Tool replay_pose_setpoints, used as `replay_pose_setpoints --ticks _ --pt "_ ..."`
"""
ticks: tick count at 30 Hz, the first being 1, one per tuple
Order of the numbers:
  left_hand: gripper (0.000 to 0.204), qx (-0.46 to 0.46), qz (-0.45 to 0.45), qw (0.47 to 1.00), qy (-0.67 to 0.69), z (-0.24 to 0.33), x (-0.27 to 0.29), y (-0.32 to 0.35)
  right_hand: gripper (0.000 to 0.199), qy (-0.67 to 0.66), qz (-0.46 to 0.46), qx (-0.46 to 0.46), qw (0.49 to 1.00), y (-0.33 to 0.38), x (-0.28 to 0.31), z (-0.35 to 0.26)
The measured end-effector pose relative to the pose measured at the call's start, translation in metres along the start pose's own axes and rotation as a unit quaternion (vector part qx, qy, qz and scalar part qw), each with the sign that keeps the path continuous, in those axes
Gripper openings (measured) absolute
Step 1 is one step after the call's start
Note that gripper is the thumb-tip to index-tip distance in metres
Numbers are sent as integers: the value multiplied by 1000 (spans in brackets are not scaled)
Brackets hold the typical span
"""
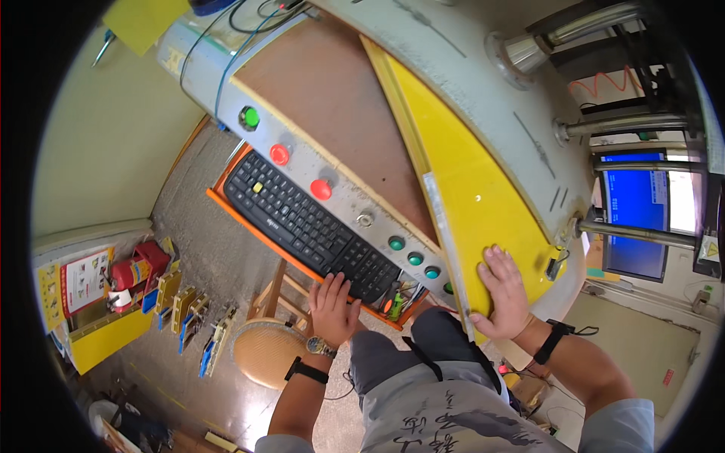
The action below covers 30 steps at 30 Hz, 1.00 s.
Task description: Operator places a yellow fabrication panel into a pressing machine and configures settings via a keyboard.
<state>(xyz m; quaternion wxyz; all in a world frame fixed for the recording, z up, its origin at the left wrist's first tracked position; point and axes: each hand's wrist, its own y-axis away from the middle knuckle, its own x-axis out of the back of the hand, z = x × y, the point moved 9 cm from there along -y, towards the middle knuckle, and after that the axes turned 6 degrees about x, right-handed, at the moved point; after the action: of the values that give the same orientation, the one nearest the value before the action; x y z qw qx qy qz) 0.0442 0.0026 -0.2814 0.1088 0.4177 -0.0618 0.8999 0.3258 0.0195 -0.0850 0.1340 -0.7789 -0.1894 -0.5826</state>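
My left hand (332, 306) lies flat, fingers spread and grasping nothing, on the near end of the black plastic computer keyboard (306, 219), which sits in an orange tray (226, 204) running from ten o'clock down toward the picture's centre. My right hand (504, 294) is also open, palm pressed on the flat yellow sheet (468, 204) at about four o'clock, its thumb touching the thin metal strip (445, 241) along the sheet's left edge. Just above the keyboard runs the grey control panel (340, 192) with its green, red and teal round buttons. I judge this to be the step of steadying the sheet while working the controls; the next move calls for keeping the sheet square against the strip while my left fingers find the right key.
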Motion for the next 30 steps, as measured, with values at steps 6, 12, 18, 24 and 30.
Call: replay_pose_setpoints --ticks 6,12,18,24,30 --pt "71 27 -54 997 -37 -15 -4 4 83 -102 -18 0 995 7 -22 -2" --pt "61 22 -59 995 -80 -3 -16 2 83 -77 -24 -18 997 9 3 -4" --pt "49 24 62 998 -8 -8 27 -3 83 -91 -39 -12 995 6 -14 -3" --pt "50 7 76 995 59 10 12 -33 77 -59 11 9 998 17 7 8" --pt "53 30 90 995 12 -12 27 -22 76 -26 -9 -3 1000 7 -10 -6"
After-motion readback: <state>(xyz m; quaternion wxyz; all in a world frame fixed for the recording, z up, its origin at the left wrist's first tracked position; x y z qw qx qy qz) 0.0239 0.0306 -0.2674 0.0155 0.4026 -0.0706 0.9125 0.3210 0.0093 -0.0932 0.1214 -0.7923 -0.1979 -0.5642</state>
